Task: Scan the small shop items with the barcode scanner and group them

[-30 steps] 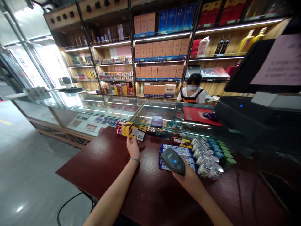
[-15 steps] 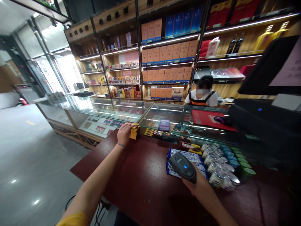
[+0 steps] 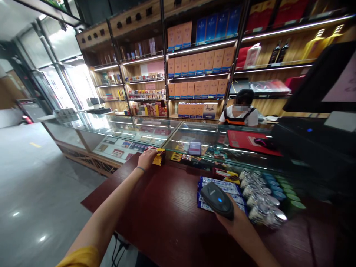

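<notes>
My left hand (image 3: 146,159) reaches to the far left part of the dark red counter, its fingers closed on a stack of yellow packets (image 3: 159,158). The upper packets lie a little askew, and my fingertips are partly hidden. My right hand (image 3: 232,218) grips a black barcode scanner (image 3: 214,196) with a lit blue light on top. The scanner is held above blue and white packets (image 3: 219,182) spread on the counter. To the right of them are several jars with silver lids (image 3: 257,202).
Behind the counter (image 3: 167,204) runs a glass display case (image 3: 133,129). A red mat (image 3: 244,139) with a mouse lies on the glass. Blue and green-lidded containers (image 3: 290,193) stand right, below a dark monitor (image 3: 311,81). A person (image 3: 240,115) is behind the case, before stocked shelves.
My left hand has drawn slightly down and towards me at the yellow stack, and the upper packets have shifted. My right hand and the scanner have barely moved.
</notes>
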Motion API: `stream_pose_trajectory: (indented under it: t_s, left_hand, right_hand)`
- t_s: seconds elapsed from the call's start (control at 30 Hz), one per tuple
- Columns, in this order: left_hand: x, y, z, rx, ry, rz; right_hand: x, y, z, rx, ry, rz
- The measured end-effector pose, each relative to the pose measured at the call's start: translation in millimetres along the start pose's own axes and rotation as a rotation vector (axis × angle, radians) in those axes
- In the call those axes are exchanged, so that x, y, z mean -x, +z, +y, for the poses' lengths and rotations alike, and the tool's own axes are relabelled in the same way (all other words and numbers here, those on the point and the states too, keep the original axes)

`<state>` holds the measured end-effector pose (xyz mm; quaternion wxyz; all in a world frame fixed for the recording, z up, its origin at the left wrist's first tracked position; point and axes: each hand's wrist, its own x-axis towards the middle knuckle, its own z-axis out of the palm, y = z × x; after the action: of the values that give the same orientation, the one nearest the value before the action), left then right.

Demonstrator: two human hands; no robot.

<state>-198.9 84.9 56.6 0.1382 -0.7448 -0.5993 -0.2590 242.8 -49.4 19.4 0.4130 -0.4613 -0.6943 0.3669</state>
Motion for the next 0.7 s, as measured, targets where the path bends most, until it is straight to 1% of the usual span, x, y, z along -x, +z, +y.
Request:
stream_pose_trajectory:
  t_s: [0.07,0.2,0.3,0.53,0.6,0.7]
  left_hand:
    - [-3,3,-2,0.020,0.001,-0.009]
    - [-6,9,-7,0.045,0.018,-0.029]
    - [-8,12,-9,0.037,0.034,-0.050]
    - [-11,6,-4,0.010,0.061,-0.089]
    - [-10,5,2,0.022,0.043,-0.059]
    - [-8,5,16,0.041,0.005,0.036]
  right_hand:
    - [0,0,-2,0.002,-0.007,0.005]
    - [2,2,-10,-0.007,-0.031,0.062]
    - [2,2,-15,-0.027,-0.021,0.079]
    - [2,-1,-21,-0.052,-0.014,0.071]
    - [1,-4,-24,-0.075,0.017,0.072]
    - [1,-14,-30,-0.092,0.092,0.093]
